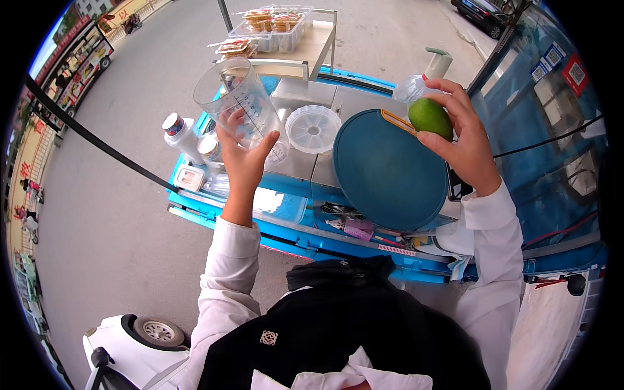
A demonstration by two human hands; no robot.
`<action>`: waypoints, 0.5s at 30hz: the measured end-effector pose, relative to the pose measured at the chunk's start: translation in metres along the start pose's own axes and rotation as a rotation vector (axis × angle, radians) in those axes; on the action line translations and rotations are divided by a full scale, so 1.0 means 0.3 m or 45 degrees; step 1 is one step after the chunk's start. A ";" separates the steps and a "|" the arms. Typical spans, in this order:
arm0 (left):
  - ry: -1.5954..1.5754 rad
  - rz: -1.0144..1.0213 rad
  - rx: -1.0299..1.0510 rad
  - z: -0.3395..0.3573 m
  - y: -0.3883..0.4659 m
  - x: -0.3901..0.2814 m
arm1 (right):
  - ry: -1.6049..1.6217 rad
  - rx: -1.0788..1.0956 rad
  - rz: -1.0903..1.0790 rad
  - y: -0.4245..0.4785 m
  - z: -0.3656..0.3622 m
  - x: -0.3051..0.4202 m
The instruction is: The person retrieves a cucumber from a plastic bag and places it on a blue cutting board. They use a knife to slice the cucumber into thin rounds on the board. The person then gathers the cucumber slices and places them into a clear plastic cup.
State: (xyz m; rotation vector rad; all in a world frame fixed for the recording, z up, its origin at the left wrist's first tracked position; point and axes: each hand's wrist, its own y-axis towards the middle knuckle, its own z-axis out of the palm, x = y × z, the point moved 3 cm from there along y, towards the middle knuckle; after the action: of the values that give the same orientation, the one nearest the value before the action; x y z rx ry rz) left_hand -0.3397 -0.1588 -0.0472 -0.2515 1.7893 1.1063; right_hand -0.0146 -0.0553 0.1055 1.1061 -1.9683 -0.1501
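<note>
My left hand (pixel 246 151) grips a clear plastic measuring cup (pixel 239 97) that bears printed scale marks. The cup is tilted, its wide mouth up and to the left, and looks empty. Between the fingers and thumb of my right hand (pixel 460 131) is a smooth green fruit (pixel 431 118), perhaps a mango. It is above the upper right edge of a dark teal oval cutting board (pixel 390 180), which has an orange-rimmed handle slot (pixel 397 120). A round, ribbed translucent lid (pixel 313 129) lies on the steel counter (pixel 297 165) between my hands.
Stacked cups (pixel 184 136) and a small white-rimmed container (pixel 189 177) stand at the left. Behind, a side shelf (pixel 317 46) carries a clear bin (pixel 287 41) of packed food. A white-and-green bottle-like container (pixel 437 63) is beyond my right hand. A dark pole (pixel 97 134) crosses at left.
</note>
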 end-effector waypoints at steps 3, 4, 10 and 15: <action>0.033 -0.027 0.022 -0.015 -0.008 0.002 | 0.034 -0.041 0.061 -0.047 -0.006 -0.052; 0.041 -0.041 0.032 -0.015 -0.012 0.001 | 0.043 -0.043 0.090 -0.062 -0.010 -0.064; 0.057 0.019 0.080 -0.001 -0.025 0.020 | 0.118 -0.031 0.298 -0.147 -0.020 -0.129; -0.022 0.032 0.089 0.029 -0.032 0.032 | 0.316 -0.085 0.518 -0.253 -0.012 -0.205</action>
State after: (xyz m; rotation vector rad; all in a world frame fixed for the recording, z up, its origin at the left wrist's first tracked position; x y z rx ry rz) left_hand -0.3334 -0.1546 -0.0615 -0.1777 1.8168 1.0578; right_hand 0.0522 -0.0540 0.0342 0.6294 -1.9027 0.1325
